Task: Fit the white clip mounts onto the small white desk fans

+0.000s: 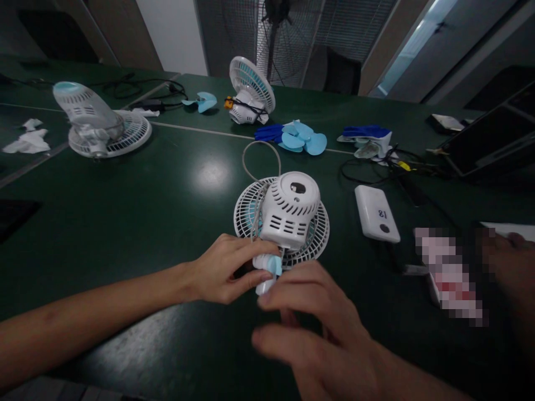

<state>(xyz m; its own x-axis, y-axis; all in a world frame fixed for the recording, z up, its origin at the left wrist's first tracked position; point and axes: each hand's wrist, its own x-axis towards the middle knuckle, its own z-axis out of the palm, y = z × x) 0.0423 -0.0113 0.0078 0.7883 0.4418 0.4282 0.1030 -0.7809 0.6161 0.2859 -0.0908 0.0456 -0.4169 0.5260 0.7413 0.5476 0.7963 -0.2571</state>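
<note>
A small white fan (291, 203) lies grille-down on the dark green table, its vented motor housing facing up. At its near end is a white and light-blue clip-like part (273, 264). My left hand (228, 267) reaches in from the left, with thumb and fingers closed around this part. Just to the right and nearer me is my right hand (321, 328), its fingers curved and apart with nothing between them. Its fingertips are close to the clip-like part; whether they touch it I cannot tell. A pale cord (261, 143) loops behind the fan and along its left side.
Two more white fans (98, 120) (251, 92) stand farther back. Light-blue fan blades (303, 137), blue-and-white gloves (368, 139) and black cables (167, 89) lie across the table. To the right are a white power bank (376, 213), a pixelated phone-like object (449, 273) and another person's blurred hand (510, 262).
</note>
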